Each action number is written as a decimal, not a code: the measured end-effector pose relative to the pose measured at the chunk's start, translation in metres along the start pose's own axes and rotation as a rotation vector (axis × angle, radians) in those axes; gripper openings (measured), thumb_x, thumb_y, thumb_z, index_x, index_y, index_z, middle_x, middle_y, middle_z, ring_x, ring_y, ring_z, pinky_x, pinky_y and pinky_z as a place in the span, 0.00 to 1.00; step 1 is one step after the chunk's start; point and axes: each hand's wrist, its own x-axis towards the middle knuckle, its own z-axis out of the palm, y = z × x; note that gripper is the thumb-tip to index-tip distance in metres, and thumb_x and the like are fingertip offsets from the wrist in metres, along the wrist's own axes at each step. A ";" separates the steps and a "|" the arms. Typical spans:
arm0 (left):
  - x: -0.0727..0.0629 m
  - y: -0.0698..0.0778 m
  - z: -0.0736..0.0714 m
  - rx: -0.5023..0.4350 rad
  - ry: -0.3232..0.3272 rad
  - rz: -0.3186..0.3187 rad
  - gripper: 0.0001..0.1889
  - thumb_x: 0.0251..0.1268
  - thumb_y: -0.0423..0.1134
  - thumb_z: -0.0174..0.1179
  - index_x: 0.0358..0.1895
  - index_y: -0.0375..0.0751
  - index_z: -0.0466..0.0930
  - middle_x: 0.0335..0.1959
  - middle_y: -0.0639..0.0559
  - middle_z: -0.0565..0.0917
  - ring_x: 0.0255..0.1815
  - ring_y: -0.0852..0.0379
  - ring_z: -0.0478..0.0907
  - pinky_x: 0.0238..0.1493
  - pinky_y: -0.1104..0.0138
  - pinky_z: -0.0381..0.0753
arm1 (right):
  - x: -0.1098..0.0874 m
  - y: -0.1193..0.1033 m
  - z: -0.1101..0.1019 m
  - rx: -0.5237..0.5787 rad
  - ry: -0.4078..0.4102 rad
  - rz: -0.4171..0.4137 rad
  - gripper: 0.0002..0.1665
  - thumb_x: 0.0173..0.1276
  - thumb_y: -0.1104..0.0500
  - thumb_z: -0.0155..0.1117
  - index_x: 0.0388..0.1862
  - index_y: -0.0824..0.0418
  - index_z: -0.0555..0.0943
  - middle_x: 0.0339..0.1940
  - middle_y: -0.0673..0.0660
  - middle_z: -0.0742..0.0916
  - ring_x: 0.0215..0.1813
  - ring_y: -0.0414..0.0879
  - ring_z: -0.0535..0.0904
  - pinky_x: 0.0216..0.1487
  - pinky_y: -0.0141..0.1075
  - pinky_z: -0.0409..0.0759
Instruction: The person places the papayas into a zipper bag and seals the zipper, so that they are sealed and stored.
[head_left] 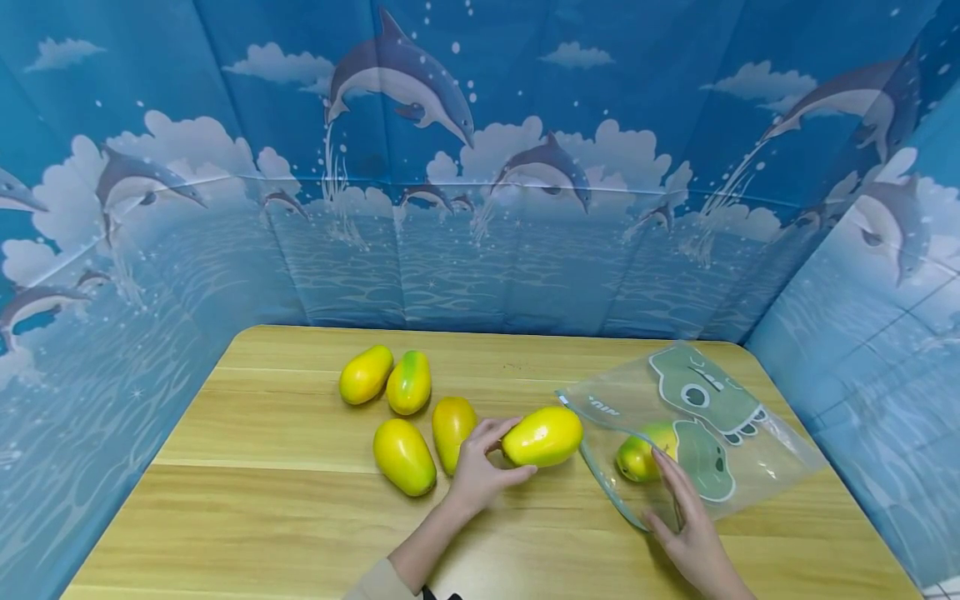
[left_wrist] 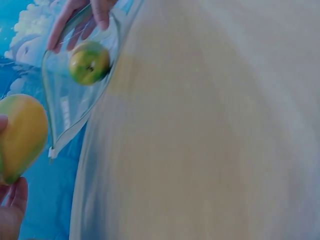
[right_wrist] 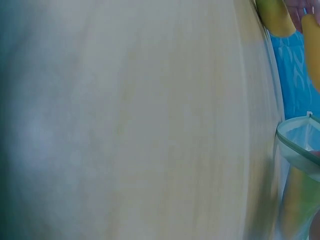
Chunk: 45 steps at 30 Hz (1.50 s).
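Note:
A yellow mango [head_left: 546,437] is held between the thumb and fingers of my left hand [head_left: 477,477], just left of the mouth of a clear zip bag [head_left: 603,410] with green cartoon prints. Inside the bag lies a green-yellow mango [head_left: 636,460], showing through the plastic. My right hand [head_left: 693,537] grips the near edge of the bag's mouth, which gapes toward the left hand. In the left wrist view the held mango [left_wrist: 24,137] faces the opening, and the green slider [left_wrist: 52,153] hangs at one corner of the rim.
Several more mangoes rest on the wooden table [head_left: 262,500], left of my left hand: two at the back [head_left: 366,375], one partly behind the hand [head_left: 452,429] and one nearer [head_left: 405,457]. A blue dolphin-print curtain [head_left: 450,267] borders the table behind and at the sides.

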 end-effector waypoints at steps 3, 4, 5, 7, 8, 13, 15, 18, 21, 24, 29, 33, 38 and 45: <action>0.000 -0.005 0.007 -0.003 -0.039 -0.002 0.31 0.41 0.38 0.73 0.55 0.41 0.76 0.47 0.49 0.76 0.47 0.57 0.72 0.46 0.68 0.77 | 0.000 0.000 0.000 -0.002 -0.001 0.014 0.56 0.31 0.89 0.63 0.66 0.75 0.57 0.66 0.70 0.61 0.70 0.34 0.51 0.62 0.16 0.53; 0.000 -0.006 0.009 -0.005 -0.051 -0.004 0.31 0.41 0.39 0.73 0.56 0.42 0.76 0.47 0.50 0.76 0.47 0.57 0.72 0.46 0.68 0.77 | 0.001 0.000 0.001 -0.002 0.000 0.016 0.56 0.31 0.89 0.63 0.66 0.75 0.57 0.66 0.70 0.61 0.70 0.34 0.50 0.62 0.16 0.53; 0.000 -0.006 0.011 -0.011 -0.062 -0.008 0.31 0.41 0.39 0.73 0.56 0.43 0.76 0.47 0.50 0.76 0.47 0.57 0.72 0.46 0.68 0.77 | 0.001 0.000 0.001 -0.002 0.000 0.016 0.56 0.31 0.89 0.63 0.66 0.75 0.57 0.66 0.70 0.61 0.70 0.34 0.50 0.62 0.16 0.53; 0.000 -0.007 0.015 -0.011 -0.079 -0.018 0.31 0.41 0.39 0.72 0.56 0.43 0.76 0.47 0.51 0.76 0.47 0.57 0.72 0.46 0.69 0.76 | 0.001 0.000 0.001 -0.003 0.000 0.020 0.56 0.31 0.89 0.63 0.66 0.75 0.57 0.66 0.70 0.62 0.70 0.34 0.50 0.62 0.16 0.52; 0.001 -0.007 0.017 -0.009 -0.088 -0.022 0.31 0.41 0.39 0.72 0.56 0.42 0.76 0.47 0.51 0.76 0.48 0.57 0.72 0.46 0.69 0.76 | 0.001 0.000 0.001 -0.003 0.000 0.020 0.56 0.31 0.89 0.63 0.66 0.75 0.57 0.66 0.70 0.62 0.70 0.34 0.51 0.62 0.16 0.52; 0.003 -0.012 0.027 0.004 -0.132 -0.028 0.31 0.41 0.40 0.72 0.56 0.44 0.76 0.47 0.53 0.76 0.48 0.60 0.71 0.46 0.70 0.74 | 0.001 0.001 0.002 0.005 0.001 0.005 0.56 0.31 0.89 0.62 0.66 0.76 0.57 0.66 0.70 0.61 0.70 0.34 0.51 0.62 0.16 0.53; 0.004 -0.015 0.031 0.014 -0.142 -0.010 0.31 0.41 0.39 0.73 0.56 0.45 0.76 0.46 0.53 0.76 0.48 0.60 0.71 0.46 0.70 0.74 | 0.001 0.001 0.003 0.011 0.002 -0.001 0.56 0.30 0.90 0.62 0.65 0.76 0.57 0.67 0.69 0.61 0.70 0.34 0.51 0.62 0.16 0.53; 0.005 -0.018 0.037 0.030 -0.158 0.011 0.31 0.41 0.39 0.72 0.56 0.46 0.76 0.47 0.53 0.76 0.48 0.61 0.71 0.46 0.71 0.74 | 0.001 0.001 0.003 0.017 0.002 0.001 0.56 0.30 0.90 0.62 0.65 0.76 0.57 0.67 0.68 0.61 0.70 0.35 0.51 0.62 0.16 0.53; 0.005 -0.019 0.042 0.043 -0.170 0.016 0.31 0.41 0.38 0.72 0.56 0.44 0.76 0.47 0.53 0.76 0.48 0.62 0.71 0.48 0.71 0.74 | 0.001 0.000 0.003 0.017 -0.001 0.018 0.56 0.31 0.90 0.62 0.66 0.75 0.57 0.68 0.67 0.61 0.70 0.34 0.51 0.62 0.16 0.53; 0.005 -0.020 0.046 0.032 -0.179 -0.002 0.31 0.41 0.38 0.72 0.56 0.42 0.75 0.47 0.53 0.75 0.48 0.63 0.71 0.49 0.71 0.74 | 0.001 -0.001 0.003 0.022 -0.004 0.026 0.56 0.32 0.90 0.62 0.66 0.75 0.56 0.68 0.66 0.61 0.70 0.34 0.50 0.62 0.16 0.52; 0.007 -0.021 0.053 -0.004 -0.170 -0.042 0.32 0.40 0.37 0.72 0.56 0.42 0.76 0.46 0.54 0.75 0.46 0.64 0.71 0.47 0.73 0.74 | 0.001 0.001 0.004 0.051 0.002 -0.006 0.56 0.31 0.91 0.60 0.66 0.77 0.56 0.68 0.66 0.61 0.71 0.36 0.50 0.63 0.17 0.52; 0.009 -0.022 0.056 -0.013 -0.172 -0.056 0.31 0.40 0.37 0.73 0.56 0.44 0.76 0.45 0.55 0.75 0.45 0.65 0.70 0.46 0.74 0.73 | 0.001 0.002 0.004 0.066 0.002 -0.021 0.56 0.31 0.92 0.60 0.65 0.77 0.56 0.68 0.66 0.61 0.71 0.36 0.51 0.63 0.17 0.53; 0.012 -0.024 0.058 -0.007 -0.188 -0.048 0.31 0.40 0.37 0.72 0.55 0.45 0.76 0.45 0.55 0.75 0.45 0.65 0.70 0.44 0.74 0.73 | 0.003 0.001 0.005 0.069 -0.003 -0.008 0.56 0.31 0.92 0.60 0.66 0.77 0.56 0.68 0.66 0.61 0.70 0.36 0.51 0.63 0.17 0.53; 0.016 -0.023 0.064 0.000 -0.211 -0.042 0.31 0.42 0.38 0.72 0.56 0.43 0.76 0.45 0.55 0.75 0.43 0.67 0.69 0.41 0.76 0.72 | 0.004 0.000 0.007 0.072 -0.009 0.004 0.56 0.32 0.92 0.60 0.66 0.76 0.55 0.69 0.65 0.61 0.70 0.35 0.51 0.63 0.17 0.53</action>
